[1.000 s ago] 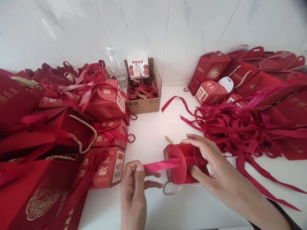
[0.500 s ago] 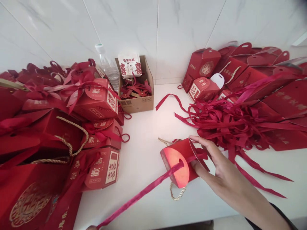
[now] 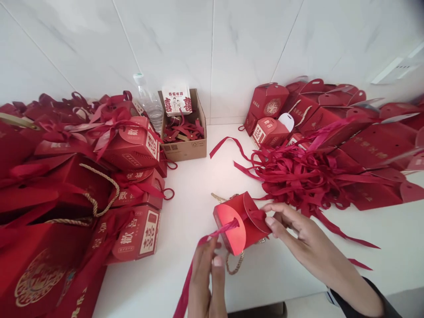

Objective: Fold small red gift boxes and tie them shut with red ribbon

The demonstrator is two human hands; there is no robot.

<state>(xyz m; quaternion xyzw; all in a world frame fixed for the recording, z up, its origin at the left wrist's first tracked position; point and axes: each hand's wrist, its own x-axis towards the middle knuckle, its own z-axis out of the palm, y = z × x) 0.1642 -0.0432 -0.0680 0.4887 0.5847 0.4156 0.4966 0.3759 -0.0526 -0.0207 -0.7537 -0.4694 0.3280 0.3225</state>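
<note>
A small red gift box [image 3: 243,221] with rounded flaps sits at an angle on the white table. One red ribbon [image 3: 220,230] runs through the slots in its flaps. My right hand [image 3: 294,234] is at the box's right flap, thumb and fingers closed on the ribbon's short end there. Left of the box, my left hand [image 3: 207,276] has the ribbon's long part at its fingertips, where it bends and hangs down past the hand. Gold cord handles [image 3: 235,265] stick out below and behind the box.
Finished-looking red boxes with bows [image 3: 132,141] are stacked at left. At the back stand a cardboard box [image 3: 187,150] and a plastic bottle [image 3: 150,104]. A ribbon heap [image 3: 294,172] lies at right, before more red boxes [image 3: 371,141].
My left hand has come up from the bottom edge to the box's left side, and the long ribbon has slackened. My right hand has shifted from the box's side to the ribbon end.
</note>
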